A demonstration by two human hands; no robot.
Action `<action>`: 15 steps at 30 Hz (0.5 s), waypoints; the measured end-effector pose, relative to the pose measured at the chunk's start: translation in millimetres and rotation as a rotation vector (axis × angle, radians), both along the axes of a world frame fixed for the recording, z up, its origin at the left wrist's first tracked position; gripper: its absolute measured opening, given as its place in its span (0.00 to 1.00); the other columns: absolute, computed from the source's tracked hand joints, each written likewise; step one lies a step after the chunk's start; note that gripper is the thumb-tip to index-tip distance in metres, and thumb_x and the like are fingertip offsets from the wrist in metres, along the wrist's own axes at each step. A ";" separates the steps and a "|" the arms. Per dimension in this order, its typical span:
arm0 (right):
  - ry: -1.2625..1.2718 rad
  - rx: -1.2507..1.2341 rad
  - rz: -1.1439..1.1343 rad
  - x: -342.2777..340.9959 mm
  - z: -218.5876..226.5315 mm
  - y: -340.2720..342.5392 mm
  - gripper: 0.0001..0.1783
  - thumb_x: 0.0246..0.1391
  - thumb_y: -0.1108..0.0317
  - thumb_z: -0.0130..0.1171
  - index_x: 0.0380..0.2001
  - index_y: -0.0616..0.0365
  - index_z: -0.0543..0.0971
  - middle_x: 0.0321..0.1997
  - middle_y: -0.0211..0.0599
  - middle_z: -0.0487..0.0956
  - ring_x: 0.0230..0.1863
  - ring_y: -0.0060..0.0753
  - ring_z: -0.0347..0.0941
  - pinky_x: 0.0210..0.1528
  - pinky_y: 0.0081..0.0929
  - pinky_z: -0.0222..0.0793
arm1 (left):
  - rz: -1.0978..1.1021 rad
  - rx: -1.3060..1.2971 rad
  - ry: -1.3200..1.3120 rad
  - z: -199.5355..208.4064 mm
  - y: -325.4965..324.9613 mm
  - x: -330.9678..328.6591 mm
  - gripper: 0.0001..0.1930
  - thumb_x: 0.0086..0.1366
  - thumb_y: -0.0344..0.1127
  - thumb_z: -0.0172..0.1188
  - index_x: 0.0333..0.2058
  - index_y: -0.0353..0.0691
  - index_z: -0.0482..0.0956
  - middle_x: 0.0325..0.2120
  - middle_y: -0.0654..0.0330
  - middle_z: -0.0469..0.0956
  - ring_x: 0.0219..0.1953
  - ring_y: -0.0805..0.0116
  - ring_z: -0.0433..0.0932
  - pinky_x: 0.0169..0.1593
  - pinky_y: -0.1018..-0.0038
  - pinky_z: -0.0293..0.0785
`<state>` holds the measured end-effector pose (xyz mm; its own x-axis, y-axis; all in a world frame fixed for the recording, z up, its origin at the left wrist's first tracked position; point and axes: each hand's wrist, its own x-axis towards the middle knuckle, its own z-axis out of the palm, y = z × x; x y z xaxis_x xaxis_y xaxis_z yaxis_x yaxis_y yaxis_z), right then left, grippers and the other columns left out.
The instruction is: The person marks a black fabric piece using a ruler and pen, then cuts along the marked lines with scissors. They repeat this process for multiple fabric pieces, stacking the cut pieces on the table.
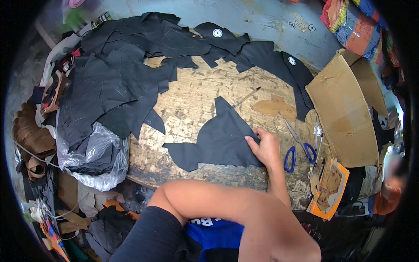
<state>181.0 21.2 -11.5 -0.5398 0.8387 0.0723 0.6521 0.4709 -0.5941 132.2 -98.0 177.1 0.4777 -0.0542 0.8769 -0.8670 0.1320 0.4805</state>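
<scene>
My right hand [267,147] is closed on the right edge of a black leather piece [227,137], thumb on top. The piece is flat, with a curved upper left side and a narrow tip pointing away from me. It lies on a worn wooden board [183,98]. My left arm [205,198] bends across my body toward the right; its hand does not show. Just right of my right hand lie scissors [297,142] with blue handles, blades pointing away. Beyond the piece are a pen-like tool [246,97] and a brown pattern piece [274,107].
Black leather sheets [118,83] pile along the left and far sides. A clear plastic bag [94,157] with dark pieces sits at the left. On the right stand a cardboard box [345,105] and an orange-edged tray [340,192] of scraps. A person [388,192] is at the far right.
</scene>
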 end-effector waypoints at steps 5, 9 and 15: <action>0.102 0.064 0.008 1.2 -3.5 0.9 0.15 0.41 0.60 0.67 0.29 0.59 0.80 0.27 0.49 0.80 0.31 0.51 0.77 0.34 0.39 0.72 | 1.020 -0.247 0.834 -81.1 70.7 -107.8 0.08 0.55 0.32 0.67 0.25 0.36 0.77 0.20 0.66 0.76 0.23 0.79 0.72 0.26 0.78 0.69; 0.106 0.079 0.017 -0.1 -3.2 -0.7 0.13 0.43 0.61 0.66 0.28 0.59 0.79 0.27 0.46 0.79 0.29 0.50 0.77 0.32 0.38 0.71 | 2.576 -0.448 1.117 -138.4 147.8 -249.7 0.23 0.50 0.51 0.68 0.32 0.34 0.81 0.25 0.53 0.81 0.28 0.62 0.80 0.35 0.71 0.75; 0.060 0.098 -0.013 -2.9 -1.4 -2.5 0.14 0.42 0.59 0.68 0.26 0.59 0.80 0.25 0.44 0.79 0.26 0.46 0.77 0.29 0.35 0.71 | 3.014 -0.864 1.942 -193.2 176.2 -396.2 0.39 0.47 0.62 0.66 0.45 0.29 0.72 0.43 0.44 0.76 0.51 0.49 0.73 0.53 0.63 0.70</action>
<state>178.0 18.7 -12.9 -0.5213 0.8328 0.1862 0.6232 0.5205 -0.5836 -264.0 78.2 -16.1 -0.9212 0.2996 0.2481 0.3767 0.8463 0.3767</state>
